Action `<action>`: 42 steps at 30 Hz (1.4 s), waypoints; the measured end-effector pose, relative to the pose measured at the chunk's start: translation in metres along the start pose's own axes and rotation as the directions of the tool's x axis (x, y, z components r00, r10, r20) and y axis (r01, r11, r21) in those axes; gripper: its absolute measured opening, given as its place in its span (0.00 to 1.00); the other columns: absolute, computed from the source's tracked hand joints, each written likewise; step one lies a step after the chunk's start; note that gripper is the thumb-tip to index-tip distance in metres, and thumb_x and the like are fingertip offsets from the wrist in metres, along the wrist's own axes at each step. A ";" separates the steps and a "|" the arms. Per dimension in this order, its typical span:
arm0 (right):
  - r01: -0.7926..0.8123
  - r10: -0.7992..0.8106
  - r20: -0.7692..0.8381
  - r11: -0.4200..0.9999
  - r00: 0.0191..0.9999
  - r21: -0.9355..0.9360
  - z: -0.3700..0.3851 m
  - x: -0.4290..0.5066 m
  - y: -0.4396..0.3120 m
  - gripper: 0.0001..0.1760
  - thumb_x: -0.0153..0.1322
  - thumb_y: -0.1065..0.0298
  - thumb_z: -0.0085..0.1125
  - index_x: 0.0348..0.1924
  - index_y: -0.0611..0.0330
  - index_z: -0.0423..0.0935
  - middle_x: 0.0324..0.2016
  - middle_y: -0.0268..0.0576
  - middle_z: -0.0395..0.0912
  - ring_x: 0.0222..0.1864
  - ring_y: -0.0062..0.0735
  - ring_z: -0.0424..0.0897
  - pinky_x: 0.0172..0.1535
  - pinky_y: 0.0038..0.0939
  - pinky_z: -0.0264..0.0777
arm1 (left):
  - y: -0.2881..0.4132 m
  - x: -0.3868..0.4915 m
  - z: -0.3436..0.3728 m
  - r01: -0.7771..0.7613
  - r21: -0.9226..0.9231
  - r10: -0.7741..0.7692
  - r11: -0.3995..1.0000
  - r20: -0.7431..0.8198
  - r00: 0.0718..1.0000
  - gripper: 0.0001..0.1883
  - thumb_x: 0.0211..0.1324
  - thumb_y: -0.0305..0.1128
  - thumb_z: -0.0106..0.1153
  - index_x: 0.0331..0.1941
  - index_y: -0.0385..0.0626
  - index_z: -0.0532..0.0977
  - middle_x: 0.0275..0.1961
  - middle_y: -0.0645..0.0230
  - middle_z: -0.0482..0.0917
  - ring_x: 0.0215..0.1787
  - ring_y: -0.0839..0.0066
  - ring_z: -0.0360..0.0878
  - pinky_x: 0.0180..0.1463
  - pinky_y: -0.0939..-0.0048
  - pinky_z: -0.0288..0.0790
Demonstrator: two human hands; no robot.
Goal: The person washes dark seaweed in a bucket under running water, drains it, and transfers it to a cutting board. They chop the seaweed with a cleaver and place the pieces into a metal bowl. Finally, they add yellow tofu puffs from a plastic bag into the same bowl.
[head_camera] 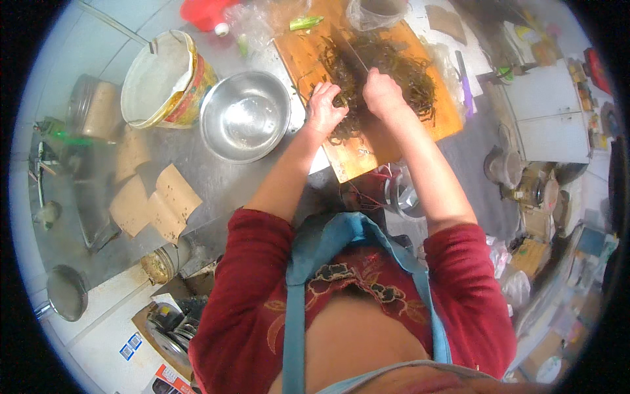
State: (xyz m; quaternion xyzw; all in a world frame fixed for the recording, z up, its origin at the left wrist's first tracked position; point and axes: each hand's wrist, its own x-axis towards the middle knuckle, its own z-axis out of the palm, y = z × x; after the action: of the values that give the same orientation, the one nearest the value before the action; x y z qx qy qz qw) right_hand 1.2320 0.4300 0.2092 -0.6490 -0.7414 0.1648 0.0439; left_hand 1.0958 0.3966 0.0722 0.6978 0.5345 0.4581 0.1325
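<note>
On an orange-brown wooden cutting board [445, 111] lies a spread heap of dark green-brown strips [418, 86] that look like shredded kelp. My right hand [384, 93] grips a kitchen knife [355, 53] above the board, and its blade points away from me among the strips. To the left of the blade, my left hand [326, 109] rests on the near-left part of the heap, fingers curled over some strips. The knife's handle is hidden in my right fist. A green vegetable piece [306, 22] lies at the board's far left.
Left of the board stand a shiny metal bowl [246, 117] and a large plastic bucket [156, 81]. Brown paper pieces [170, 199] lie on the grey counter. A purple-handled tool [466, 93] lies right of the board. Beyond it is a plastic-lined container [378, 11].
</note>
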 end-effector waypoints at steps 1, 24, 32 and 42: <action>-0.021 0.026 0.112 0.999 0.993 -0.050 0.004 0.001 0.000 0.14 0.68 0.69 0.43 0.43 0.67 0.69 0.36 0.64 0.77 0.41 0.57 0.78 0.44 0.49 0.71 | 0.000 -0.002 0.000 0.011 0.012 -0.011 1.000 0.006 1.000 0.19 0.27 0.25 0.67 0.31 0.40 0.73 0.36 0.59 0.74 0.44 0.58 0.70 0.47 0.62 0.68; -0.018 0.016 0.009 0.987 1.000 0.158 0.024 0.006 0.032 0.14 0.67 0.66 0.45 0.41 0.68 0.69 0.36 0.66 0.76 0.42 0.61 0.75 0.46 0.49 0.70 | -0.003 0.018 0.002 -0.019 0.094 0.006 0.995 0.142 0.990 0.18 0.30 0.27 0.62 0.33 0.37 0.76 0.36 0.56 0.77 0.45 0.56 0.71 0.48 0.62 0.68; 0.136 -0.069 -0.276 0.963 0.959 0.233 -0.013 -0.059 0.044 0.15 0.69 0.64 0.47 0.43 0.68 0.66 0.27 0.67 0.75 0.34 0.66 0.75 0.38 0.53 0.69 | -0.001 0.007 -0.002 0.032 0.024 -0.032 0.999 0.029 0.999 0.18 0.30 0.25 0.61 0.33 0.36 0.74 0.37 0.54 0.75 0.44 0.55 0.71 0.48 0.61 0.68; 0.052 -0.054 0.047 0.997 0.997 0.054 0.027 -0.051 0.070 0.11 0.66 0.70 0.45 0.35 0.70 0.70 0.31 0.66 0.76 0.38 0.61 0.77 0.41 0.50 0.71 | 0.013 0.005 -0.010 0.369 -0.723 -0.561 0.584 -0.031 0.827 0.20 0.35 0.22 0.57 0.40 0.34 0.75 0.33 0.67 0.79 0.32 0.73 0.75 0.39 0.74 0.70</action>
State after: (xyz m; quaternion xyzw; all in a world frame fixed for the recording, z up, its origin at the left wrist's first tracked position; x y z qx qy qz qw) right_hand 1.2986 0.3820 0.1702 -0.6236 -0.7546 0.1986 0.0471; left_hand 1.0958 0.3926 0.0887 0.3648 0.5014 0.6574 0.4281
